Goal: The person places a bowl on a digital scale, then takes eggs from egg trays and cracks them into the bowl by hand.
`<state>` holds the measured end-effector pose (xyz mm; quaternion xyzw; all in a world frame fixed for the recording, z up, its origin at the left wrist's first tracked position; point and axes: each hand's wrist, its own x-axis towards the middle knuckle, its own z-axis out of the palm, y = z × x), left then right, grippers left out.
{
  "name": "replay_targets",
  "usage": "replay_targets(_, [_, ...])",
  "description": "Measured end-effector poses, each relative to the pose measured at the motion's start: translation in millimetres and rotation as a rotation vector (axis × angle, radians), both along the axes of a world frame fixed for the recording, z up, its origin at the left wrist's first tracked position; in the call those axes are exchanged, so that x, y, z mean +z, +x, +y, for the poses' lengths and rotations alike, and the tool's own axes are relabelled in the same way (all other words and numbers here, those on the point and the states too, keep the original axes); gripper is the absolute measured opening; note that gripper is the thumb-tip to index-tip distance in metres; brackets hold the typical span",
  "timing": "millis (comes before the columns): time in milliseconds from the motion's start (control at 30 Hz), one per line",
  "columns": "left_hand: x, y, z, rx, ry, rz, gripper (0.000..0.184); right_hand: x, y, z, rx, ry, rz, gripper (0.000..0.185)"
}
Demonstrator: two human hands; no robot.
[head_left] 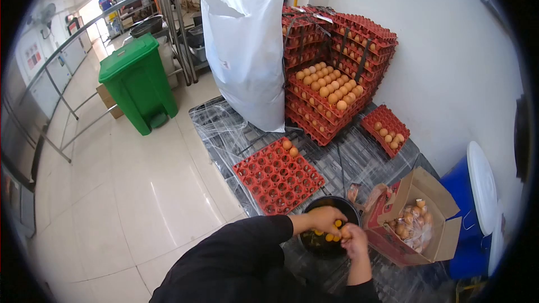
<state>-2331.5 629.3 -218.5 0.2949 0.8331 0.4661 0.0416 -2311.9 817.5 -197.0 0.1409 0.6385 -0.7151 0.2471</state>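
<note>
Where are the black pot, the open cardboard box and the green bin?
Black pot (347, 204), head view: far inner wall.
Open cardboard box (391, 243), head view: red outer side.
Green bin (140, 82), head view: front wall.

Glossy pale floor tiles (118, 196) reflect light left of a white wall (438, 50).

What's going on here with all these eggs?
A person is working over a dark bucket with egg yolks in it. The right hand holds a brown egg or eggshell; the left hand is close by, over the bucket, its grip unclear. Nearby, a red tray holds just two eggs, stacked trays hold many more, and an open carton contains a clear bag.
</note>
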Motion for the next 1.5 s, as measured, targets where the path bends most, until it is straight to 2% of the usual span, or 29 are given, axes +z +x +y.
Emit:
replay_targets(33, [7.6, -3.3, -9.8, 0.073, 0.025, 0.015, 0.054, 26.2, 0.4, 3.2, 0.009, 0.012, 0.186, 0.018])
replay_targets(67, [14.0, -5.3, -20.7, 0.191, 0.023, 0.026, 0.052, 37.0, -5.3, 13.2, -0.109, 0.029, 0.323, 0.02])
replay_targets(100, [4.5, -15.8, -30.5, 0.277, -0.032, -0.026, 0.049, 52.2, -12.7, 26.0, -0.244, 0.043, 0.437, 0.02])
replay_targets(133, [-14.5, -28.1, -41.5, 0.443, -0.096, -0.021, 0.046, 69.7, -22.6, 41.3, -0.307, 0.117, 0.628, 0.029])
replay_targets(167, [-24.6, -36.5, -56.4, 0.614, -0.18, 0.142, 0.041, 83.6, -35.1, 60.4, -0.4, 0.292, 0.752, 0.04])
replay_targets(200, [-37.0, -46.3, -73.8, 0.674, 0.006, 0.075, 0.038, 84.5, -52.6, 89.1, -0.447, 0.351, 0.851, 0.044])
replay_targets(233, [-35.8, -51.4, -90.6, 0.801, -0.102, 0.03, 0.034, 87.6, -69.7, 107.1, -0.521, 0.577, 0.929, 0.044])
replay_targets(300, [-39.0, -54.3, -119.1, 0.99, -0.084, 0.057, 0.033, 92.8, -93.0, 126.3, -0.369, 0.853, 0.939, 0.047])
replay_targets(333, [-50.5, -61.2, -133.7, 1.041, -0.158, 0.021, 0.033, 83.6, -97.5, 140.9, -0.299, 0.945, 0.9, 0.049])
replay_targets(367, [-53.5, -64.6, -142.6, 1.048, -0.123, -0.1, 0.038, 81.4, -87.5, 146.9, -0.285, 1.071, 0.89, 0.049])
replay_targets(433, [-73.7, -74.8, -152.5, 1.104, -0.387, -0.027, 0.048, 79.5, -74.9, 142.5, -0.253, 1.304, 0.887, 0.049])
replay_targets(467, [-82.5, -80.4, -154.8, 1.112, -0.403, -0.014, 0.051, 76.0, -63.1, 143.1, -0.2, 1.249, 0.968, 0.047])
replay_targets(567, [-98.5, -97.8, -157.5, 1.149, -0.466, -0.02, 0.058, 55.6, -22.4, 138.0, -0.388, 0.913, 0.723, 0.044])
replay_targets(667, [-92.0, -126.0, -160.9, 1.134, -0.493, -0.148, 0.061, 39.6, 10.4, 152.9, -0.461, 0.822, 0.607, 0.04])
replay_targets(733, [-102.9, -148.9, -170.3, 1.025, -0.528, -0.257, 0.061, 42.9, 24.1, 156.5, -0.485, 0.871, 0.645, 0.038])
replay_targets(833, [-113.8, -167.2, -169.0, 1.055, -0.635, -0.248, 0.048, 60.2, 40.3, 151.2, -0.498, 0.966, 0.629, 0.036])
replay_targets(900, [-191.3, -205.1, -197.9, 1.207, -0.491, -0.346, 0.033, 61.9, 43.7, 145.3, -0.491, 1.011, 0.6, 0.035])
replay_targets(933, [-225.3, -219.0, -217.9, 1.111, -0.666, -0.12, 0.031, 60.8, 43.1, 143.6, -0.486, 1.023, 0.59, 0.035])
replay_targets(1000, [-138.6, -187.4, -178.2, 1.104, -0.661, -0.095, 0.031, 57.3, 40.6, 133.2, -0.493, 0.968, 0.575, 0.035])
replay_targets(1033, [-150.5, -195.9, -185.8, 1.143, -0.65, -0.111, 0.033, 55.0, 37.1, 122.1, -0.505, 0.899, 0.571, 0.034])
replay_targets(1067, [-140.4, -191.3, -179.7, 1.13, -0.648, -0.055, 0.032, 52.0, 34.3, 111.0, -0.514, 0.828, 0.568, 0.034])
replay_targets(1200, [-82.8, -175.2, -159.7, 0.977, -0.593, 0.045, 0.031, 37.9, 24.7, 59.5, -0.285, 0.924, 0.739, 0.037])
replay_targets(1267, [-91.3, -175.0, -158.5, 0.937, -0.668, 0.147, 0.033, 29.8, 20.2, 35.2, -0.1, 0.935, 0.76, 0.038])
replay_targets(1300, [-88.4, -177.2, -159.2, 0.927, -0.701, 0.205, 0.034, 27.7, 18.2, 23.8, -0.073, 0.859, 0.776, 0.038])
replay_targets(1433, [-96.4, -185.5, -162.2, 0.699, -1.107, -0.062, 0.032, 35.6, 17.2, 4.6, -0.031, 0.765, 0.813, 0.037])
replay_targets(1467, [-120.2, -192.0, -173.9, 0.674, -1.146, 0.018, 0.026, 35.9, 17.8, 7.3, -0.034, 0.776, 0.818, 0.037])
replay_targets(1500, [-123.1, -194.3, -177.3, 0.706, -1.13, 0.008, 0.026, 36.5, 18.6, 11.1, -0.041, 0.79, 0.823, 0.037])
